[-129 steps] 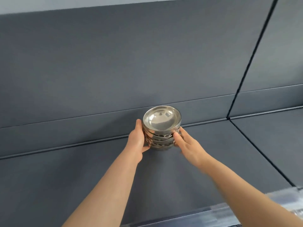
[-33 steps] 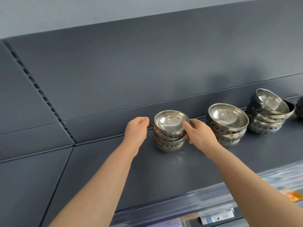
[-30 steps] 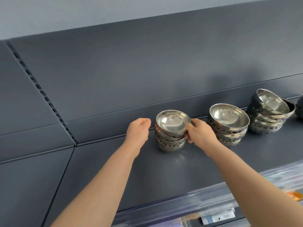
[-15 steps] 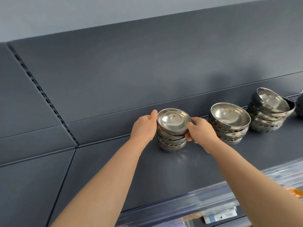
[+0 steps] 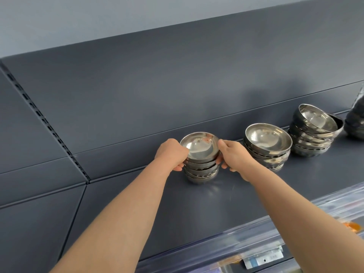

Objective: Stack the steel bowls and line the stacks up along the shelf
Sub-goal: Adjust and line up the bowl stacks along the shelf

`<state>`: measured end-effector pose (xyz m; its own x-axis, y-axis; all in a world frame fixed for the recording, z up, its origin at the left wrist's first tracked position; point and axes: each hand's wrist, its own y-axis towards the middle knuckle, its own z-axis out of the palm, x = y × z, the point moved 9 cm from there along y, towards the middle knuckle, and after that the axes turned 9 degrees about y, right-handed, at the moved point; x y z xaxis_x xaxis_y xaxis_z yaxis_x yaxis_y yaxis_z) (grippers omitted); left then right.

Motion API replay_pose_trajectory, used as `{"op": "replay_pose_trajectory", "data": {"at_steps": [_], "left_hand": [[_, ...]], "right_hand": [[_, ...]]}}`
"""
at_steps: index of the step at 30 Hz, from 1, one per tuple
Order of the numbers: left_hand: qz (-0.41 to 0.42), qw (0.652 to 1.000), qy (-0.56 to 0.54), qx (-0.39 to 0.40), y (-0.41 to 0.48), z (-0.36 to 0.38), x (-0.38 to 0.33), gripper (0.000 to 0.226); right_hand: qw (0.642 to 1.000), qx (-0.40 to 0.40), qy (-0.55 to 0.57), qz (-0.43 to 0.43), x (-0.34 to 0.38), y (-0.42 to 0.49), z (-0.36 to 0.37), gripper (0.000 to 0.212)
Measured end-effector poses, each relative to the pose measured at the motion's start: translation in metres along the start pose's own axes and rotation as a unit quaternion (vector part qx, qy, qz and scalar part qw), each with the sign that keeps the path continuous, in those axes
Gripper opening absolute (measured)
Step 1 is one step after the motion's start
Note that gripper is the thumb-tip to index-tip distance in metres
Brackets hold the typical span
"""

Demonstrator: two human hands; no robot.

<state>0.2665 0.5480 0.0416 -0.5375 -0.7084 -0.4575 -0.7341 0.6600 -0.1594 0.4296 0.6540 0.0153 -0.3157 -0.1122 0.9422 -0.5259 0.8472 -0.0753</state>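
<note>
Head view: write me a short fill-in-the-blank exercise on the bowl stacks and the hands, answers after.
1. Of the three steel stacks fully in view, the held stack, gripped by the left hand and the right hand, is the ____most.
2. The middle stack stands to the held stack's ____.
3. The top bowl of the far stack sits ____, not level.
Missing words: left; right; tilted

Round, mirror-polished steel bowls (image 5: 267, 138) gleamed at centre right on a smooth, matt dark-grey shelf (image 5: 197, 205); a glossy clear plastic label strip (image 5: 226, 251) edged the lower right.
</note>
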Motion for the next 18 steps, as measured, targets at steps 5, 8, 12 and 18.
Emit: {"op": "replay_pose_trajectory", "data": {"at_steps": [5, 8, 12, 18], "left_hand": [[-0.025, 0.995, -0.097, 0.000, 0.006, -0.007, 0.007, 0.017], [-0.027, 0.992, -0.122, 0.006, 0.006, -0.011, 0.008, 0.017], [-0.031, 0.990, -0.139, 0.016, 0.005, -0.011, 0.012, 0.015], [-0.007, 0.993, -0.112, 0.029, 0.007, -0.003, 0.005, 0.015]], "right_hand": [[0.998, 0.003, -0.048, 0.041, -0.019, 0.000, -0.002, 0.025], [0.993, 0.036, -0.094, 0.059, -0.027, 0.001, 0.010, 0.029], [0.995, 0.029, -0.063, 0.069, -0.034, 0.001, 0.016, 0.024], [0.997, 0.039, -0.009, 0.071, -0.039, 0.005, 0.023, 0.031]]}}
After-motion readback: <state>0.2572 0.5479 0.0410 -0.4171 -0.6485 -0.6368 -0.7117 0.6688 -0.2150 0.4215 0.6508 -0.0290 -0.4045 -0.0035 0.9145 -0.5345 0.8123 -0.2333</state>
